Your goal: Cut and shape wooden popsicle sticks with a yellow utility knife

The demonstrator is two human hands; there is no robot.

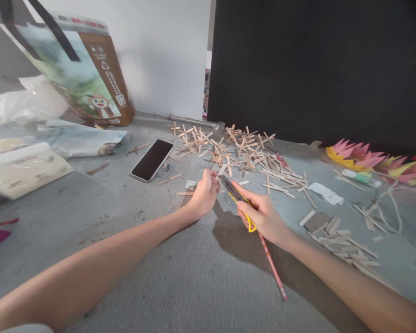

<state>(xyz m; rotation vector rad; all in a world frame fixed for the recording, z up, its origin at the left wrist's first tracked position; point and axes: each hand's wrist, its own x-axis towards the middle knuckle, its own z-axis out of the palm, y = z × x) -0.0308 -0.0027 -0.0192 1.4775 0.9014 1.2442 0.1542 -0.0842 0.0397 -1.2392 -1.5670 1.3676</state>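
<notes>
My right hand (258,212) is closed around a black and yellow utility knife (234,190), its front end pointing up and to the left. Just left of that end, my left hand (205,192) pinches a small pale wooden stick (222,170). The knife's tip is close to the stick; whether they touch I cannot tell. A pink pencil (272,266) with an eraser end lies on the grey table (166,282), partly hidden under my right hand. Beyond my hands spreads a heap of craft sticks (242,143), many of them joined as crosses.
A smartphone (152,160) lies left of the heap. Behind it stand a printed bag (100,78) and plastic packaging (83,138). On the right are loose craft sticks (350,247), a glue stick (362,178), a white cable (397,208) and pink-yellow paper pieces (355,157). A black panel (315,69) rises behind.
</notes>
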